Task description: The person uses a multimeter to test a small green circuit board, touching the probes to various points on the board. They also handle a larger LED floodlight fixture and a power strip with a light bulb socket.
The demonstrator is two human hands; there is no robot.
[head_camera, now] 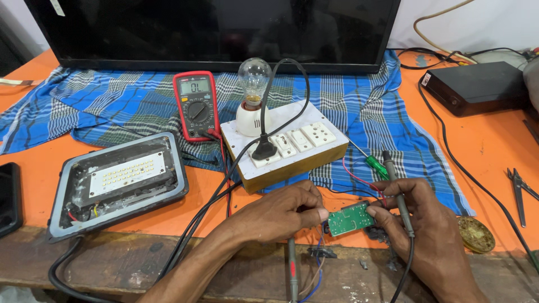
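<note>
Green circuit board, one, small and rectangular, pinched at its ends over the orange worktop edge, left hand grip closed on it, right hand holding board and one dark probe, one red multimeter, one bulb, one switchboard, one floodlight

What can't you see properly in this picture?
All in the head view:
- Green circuit board: both ends covered by the left hand and right hand; parts too small.
- Red probe: tip hidden under the left hand.
- Black phone: cut off by the left edge.
</note>
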